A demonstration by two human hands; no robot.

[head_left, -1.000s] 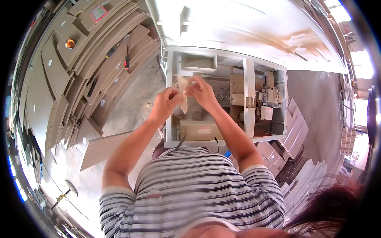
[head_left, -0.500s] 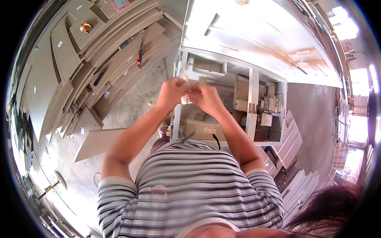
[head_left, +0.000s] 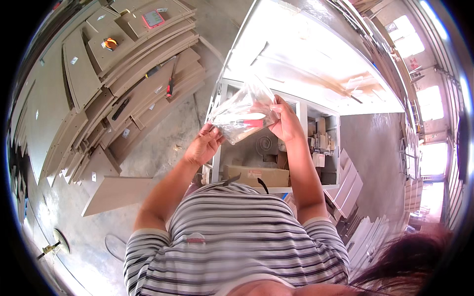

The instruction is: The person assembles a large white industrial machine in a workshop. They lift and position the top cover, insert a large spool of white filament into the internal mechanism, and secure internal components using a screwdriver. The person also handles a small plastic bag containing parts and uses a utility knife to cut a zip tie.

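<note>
A clear plastic bag (head_left: 237, 129) is stretched between my hands, above an open machine frame. A red and white patch shows on or through it; whether that is print or something inside, I cannot tell. My left hand (head_left: 204, 144) pinches the bag's lower left edge between thumb and fingers. Its right edge is gripped by my right hand (head_left: 288, 122), thumb on top. Beneath the bag, the grey metal frame (head_left: 300, 123) holds machine parts and a beige box-shaped cover (head_left: 256, 176).
A bright white tabletop (head_left: 306, 64) reaches out beyond the frame. Stacked beige panels (head_left: 76, 98) fill the left, carrying a red-handled tool (head_left: 170, 88), an orange-and-black tool (head_left: 110, 44) and a phone-like pink-rimmed device (head_left: 153, 18). More panels (head_left: 345, 182) lie at right.
My hands have moved apart, the left one lower and leftward, the right one rightward. The plastic bag, earlier bunched between my fingers, is now spread open to view.
</note>
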